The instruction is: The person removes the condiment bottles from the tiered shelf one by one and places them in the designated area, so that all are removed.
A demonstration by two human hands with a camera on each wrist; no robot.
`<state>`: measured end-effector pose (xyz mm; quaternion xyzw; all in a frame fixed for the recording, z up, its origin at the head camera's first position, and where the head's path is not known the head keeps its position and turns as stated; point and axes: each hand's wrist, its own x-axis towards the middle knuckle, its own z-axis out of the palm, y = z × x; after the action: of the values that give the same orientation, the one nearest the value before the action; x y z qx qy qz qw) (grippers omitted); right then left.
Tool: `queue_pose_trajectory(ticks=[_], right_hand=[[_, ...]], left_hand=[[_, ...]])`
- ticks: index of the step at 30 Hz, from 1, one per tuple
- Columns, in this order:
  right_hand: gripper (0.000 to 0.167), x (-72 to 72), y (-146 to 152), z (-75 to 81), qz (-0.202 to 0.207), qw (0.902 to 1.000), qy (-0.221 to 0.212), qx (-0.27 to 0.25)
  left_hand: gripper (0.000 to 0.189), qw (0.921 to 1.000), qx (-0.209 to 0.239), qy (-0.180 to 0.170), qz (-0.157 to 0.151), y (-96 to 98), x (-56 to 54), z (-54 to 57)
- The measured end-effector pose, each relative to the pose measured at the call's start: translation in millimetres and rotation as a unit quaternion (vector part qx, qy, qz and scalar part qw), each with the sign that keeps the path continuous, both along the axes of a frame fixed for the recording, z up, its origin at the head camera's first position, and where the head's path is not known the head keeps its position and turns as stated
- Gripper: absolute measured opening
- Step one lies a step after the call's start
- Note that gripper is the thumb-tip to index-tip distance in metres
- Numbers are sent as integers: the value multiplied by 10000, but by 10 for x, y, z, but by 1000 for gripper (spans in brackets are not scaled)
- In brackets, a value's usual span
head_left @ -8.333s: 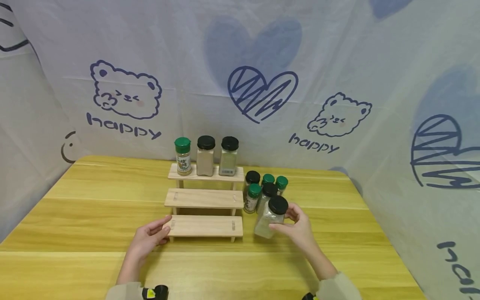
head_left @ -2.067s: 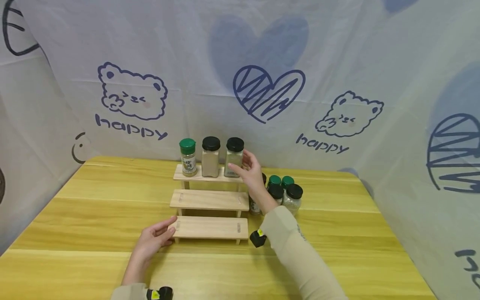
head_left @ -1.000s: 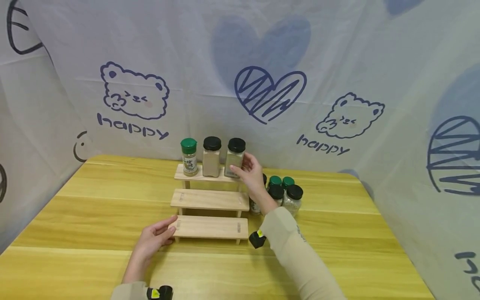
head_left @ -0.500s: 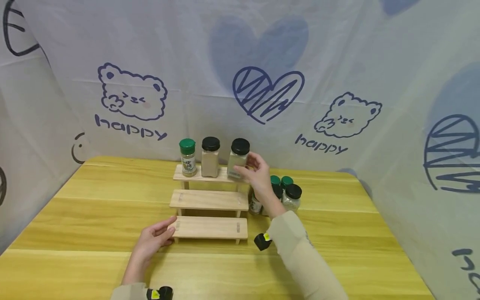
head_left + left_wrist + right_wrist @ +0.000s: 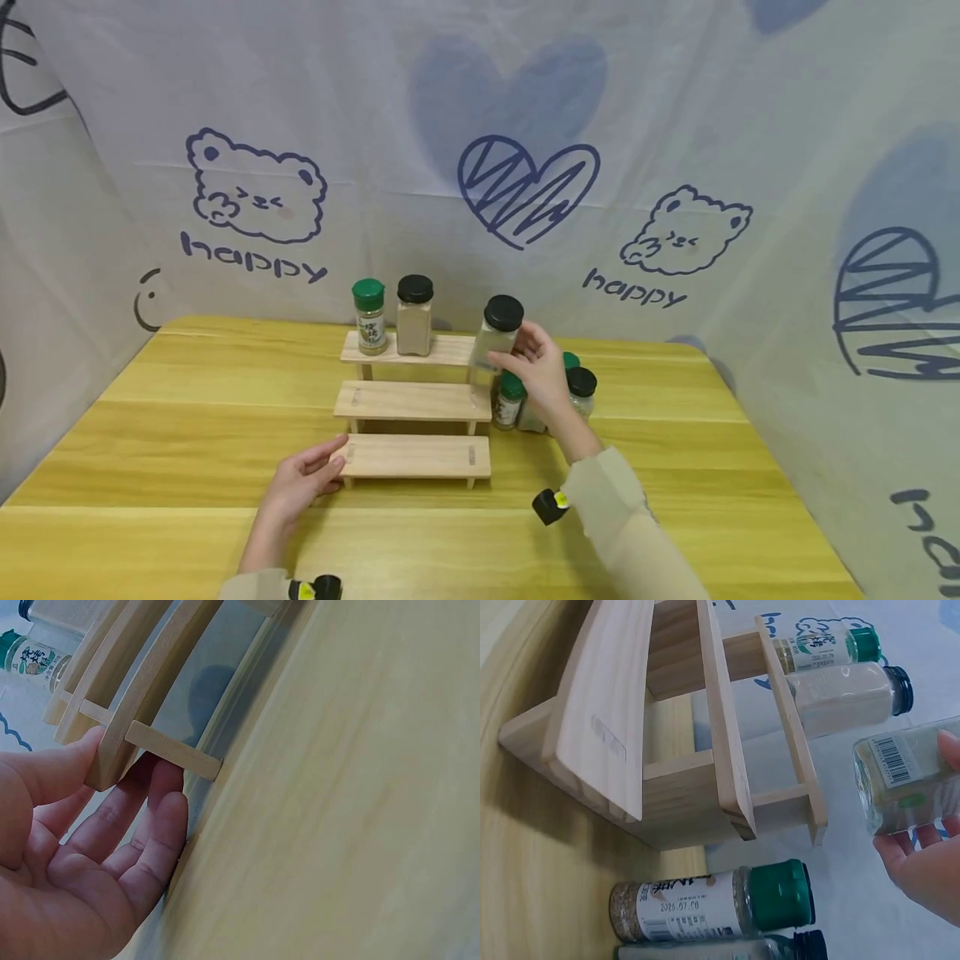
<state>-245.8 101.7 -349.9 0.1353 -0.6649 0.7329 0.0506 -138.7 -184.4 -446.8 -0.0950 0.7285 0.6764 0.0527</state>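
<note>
A three-tier wooden spice rack (image 5: 412, 400) stands on the table. My left hand (image 5: 296, 490) grips the left end of its lowest shelf, thumb on top and fingers beneath, as the left wrist view (image 5: 105, 847) also shows. My right hand (image 5: 546, 382) holds a square glass spice jar with a black lid (image 5: 492, 340), tilted, at the right end of the top shelf. In the right wrist view that jar (image 5: 900, 780) is off the shelf, its barcode label showing. A green-capped shaker (image 5: 371, 329) and another black-lidded jar (image 5: 414, 327) stand on the top shelf.
Right of the rack, several more seasoning bottles crowd together, partly hidden by my right hand: a green-capped shaker (image 5: 508, 404) and a black-lidded jar (image 5: 581, 387) among them. A white printed cloth (image 5: 360, 208) hangs behind the wooden table (image 5: 187, 417).
The right hand first set a jar among the bottles on the right, then took the rightmost jar off the top shelf, moving it right and tilting it. The left hand stays at the rack.
</note>
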Motion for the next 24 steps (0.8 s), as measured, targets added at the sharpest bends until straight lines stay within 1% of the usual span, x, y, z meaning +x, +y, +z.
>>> queue_pose_trajectory(ticks=[7, 13, 18, 24], right_hand=[[45, 130, 118, -23, 37, 9997, -133, 198], [46, 212, 210, -87, 67, 9997, 23, 215], [44, 268, 277, -125, 1, 9995, 76, 319], [43, 316, 350, -180, -98, 9989, 20, 466]], left_hand=[[43, 10000, 6, -55, -34, 0, 10, 2], [44, 9999, 62, -74, -52, 1, 8, -3], [44, 9999, 70, -51, -53, -2, 11, -2], [44, 9999, 83, -33, -52, -7, 3, -4]])
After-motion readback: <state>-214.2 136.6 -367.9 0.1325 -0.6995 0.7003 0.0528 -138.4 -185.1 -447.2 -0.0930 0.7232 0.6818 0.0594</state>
